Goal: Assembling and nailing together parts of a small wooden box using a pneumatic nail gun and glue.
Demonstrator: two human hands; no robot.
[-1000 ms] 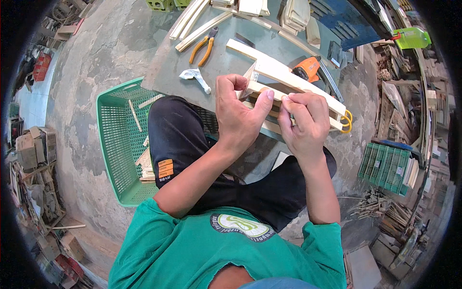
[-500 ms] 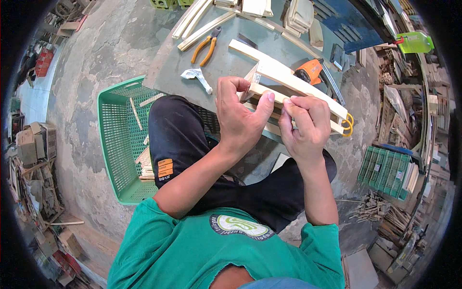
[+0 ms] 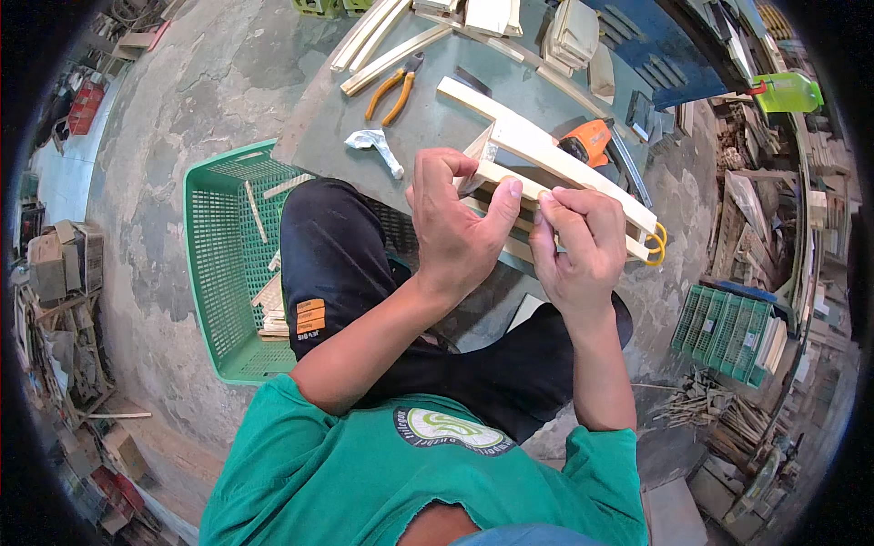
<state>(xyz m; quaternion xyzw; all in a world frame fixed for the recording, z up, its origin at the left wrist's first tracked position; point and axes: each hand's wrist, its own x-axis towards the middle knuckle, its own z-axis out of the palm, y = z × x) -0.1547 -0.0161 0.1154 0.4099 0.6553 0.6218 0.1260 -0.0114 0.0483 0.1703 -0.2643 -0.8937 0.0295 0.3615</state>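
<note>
A narrow frame of pale wooden strips [image 3: 569,166] rests on the grey tabletop in front of me. My left hand [image 3: 455,211] grips its near strip at the left end, thumb on top and fingers curled round the far side. Further right along that strip, my right hand [image 3: 579,235] is closed in a pinch, thumb against bent index finger. Whether a small piece sits between those fingertips is hidden. A yellow loop [image 3: 657,246] shows at the frame's right end. Just behind the frame lies an orange and black tool [image 3: 587,143].
Orange-handled pliers [image 3: 393,93] and a crumpled white piece [image 3: 375,149] lie on the grey table [image 3: 319,136]. Wooden strips [image 3: 396,59] and stacked wood blocks [image 3: 572,35] stand at the back. A green basket [image 3: 211,273] with wood scraps sits left of my leg.
The whole view has shifted very slightly. Both hands keep nearly the same grip on the wooden frame, which has hardly moved.
</note>
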